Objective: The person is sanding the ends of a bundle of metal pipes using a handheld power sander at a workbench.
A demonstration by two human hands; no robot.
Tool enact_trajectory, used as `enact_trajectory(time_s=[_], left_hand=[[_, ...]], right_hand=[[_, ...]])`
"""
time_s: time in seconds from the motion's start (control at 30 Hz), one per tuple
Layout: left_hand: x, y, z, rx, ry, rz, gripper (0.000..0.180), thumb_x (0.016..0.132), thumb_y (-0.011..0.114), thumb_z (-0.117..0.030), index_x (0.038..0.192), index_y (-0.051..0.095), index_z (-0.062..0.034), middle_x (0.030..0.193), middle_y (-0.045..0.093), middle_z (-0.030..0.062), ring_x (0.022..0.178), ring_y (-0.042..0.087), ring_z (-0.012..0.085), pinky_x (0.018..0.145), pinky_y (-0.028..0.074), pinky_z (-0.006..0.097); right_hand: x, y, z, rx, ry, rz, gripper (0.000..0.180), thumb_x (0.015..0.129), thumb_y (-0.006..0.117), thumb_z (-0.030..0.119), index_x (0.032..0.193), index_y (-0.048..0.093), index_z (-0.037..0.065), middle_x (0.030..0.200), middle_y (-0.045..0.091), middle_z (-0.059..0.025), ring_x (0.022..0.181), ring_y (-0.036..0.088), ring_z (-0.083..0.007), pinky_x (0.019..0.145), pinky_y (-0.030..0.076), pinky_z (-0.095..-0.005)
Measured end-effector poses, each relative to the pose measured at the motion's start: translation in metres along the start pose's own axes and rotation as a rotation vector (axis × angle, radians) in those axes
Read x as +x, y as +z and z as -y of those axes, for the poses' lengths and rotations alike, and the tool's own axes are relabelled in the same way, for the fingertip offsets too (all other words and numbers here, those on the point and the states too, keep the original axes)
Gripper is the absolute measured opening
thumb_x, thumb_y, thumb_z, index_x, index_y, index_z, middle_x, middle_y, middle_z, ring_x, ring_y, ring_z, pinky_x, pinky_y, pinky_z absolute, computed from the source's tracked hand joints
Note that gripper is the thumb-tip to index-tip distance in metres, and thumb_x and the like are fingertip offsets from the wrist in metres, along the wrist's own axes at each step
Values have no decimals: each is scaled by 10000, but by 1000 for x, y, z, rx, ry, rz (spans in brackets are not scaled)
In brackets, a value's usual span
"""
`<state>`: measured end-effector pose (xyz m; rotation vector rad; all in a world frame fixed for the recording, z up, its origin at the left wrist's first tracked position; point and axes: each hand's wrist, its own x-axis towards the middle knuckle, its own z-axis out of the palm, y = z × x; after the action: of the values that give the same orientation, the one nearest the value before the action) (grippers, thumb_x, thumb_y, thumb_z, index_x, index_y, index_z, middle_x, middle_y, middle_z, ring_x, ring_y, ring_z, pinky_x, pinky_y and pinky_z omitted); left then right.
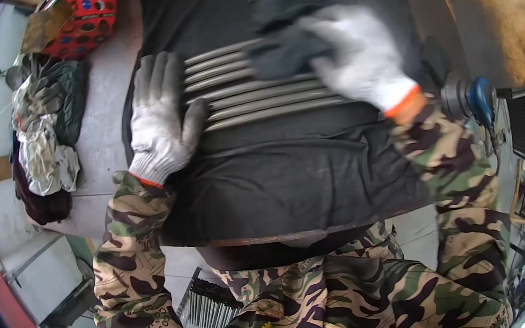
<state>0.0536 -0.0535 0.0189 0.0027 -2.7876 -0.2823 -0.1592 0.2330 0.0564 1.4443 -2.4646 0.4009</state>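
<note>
Several grey metal rods [271, 101] lie side by side, running left to right on a black cloth [291, 183] that covers the table. My left hand [160, 114], in a white and grey work glove, lies flat at the rods' left ends with its fingers stretched out. A dark rag [285, 57] is bunched in my right hand [364, 51], which is gloved too and smeared by motion. The rag rests over the rods' middle and hides part of them. My right fingertips are partly covered by the rag.
Rags and gloves [44, 140] are heaped on the table's left side, below an opened red patterned box [88, 21]. To the right sits a blue power tool [481, 102] with a round head. A holder of metal rods [208, 307] stands below the table's front edge.
</note>
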Motion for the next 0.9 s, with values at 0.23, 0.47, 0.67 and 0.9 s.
enact_trajectory(time_s=[0.23,0.47,0.67,0.9], left_hand=[[2,-4,-2,-8,16,-76,784,908,733,-291,1530,440,87,1556,467,310,1484,376,549,1256,298,607],[-3,-5,2,37,-12,-60,871,880,761,-435,1514,466,84,1547,476,316,1482,384,541,1255,295,611],[5,-22,-7,-24,-11,46,1029,769,844,-516,1514,459,80,1545,479,312,1498,375,535,1268,294,600],[23,-53,6,-59,-101,313,1104,647,933,-391,1575,476,-6,1521,531,277,1456,477,456,1223,420,500]], right_hand=[[-42,-36,-110,-401,75,-85,522,814,794,278,1324,726,191,1262,717,-81,1166,664,-342,1001,555,-479],[-22,-67,-90,-434,450,83,760,816,857,377,1494,609,137,1407,664,-177,1323,621,-356,1075,535,-480],[-32,-53,-26,118,-163,275,1026,689,929,305,1577,481,54,1550,546,-223,1468,495,-422,1245,410,-487],[-6,-33,-32,157,-41,403,1059,588,972,358,1503,540,44,1477,564,-242,1403,509,-441,1208,433,-485]])
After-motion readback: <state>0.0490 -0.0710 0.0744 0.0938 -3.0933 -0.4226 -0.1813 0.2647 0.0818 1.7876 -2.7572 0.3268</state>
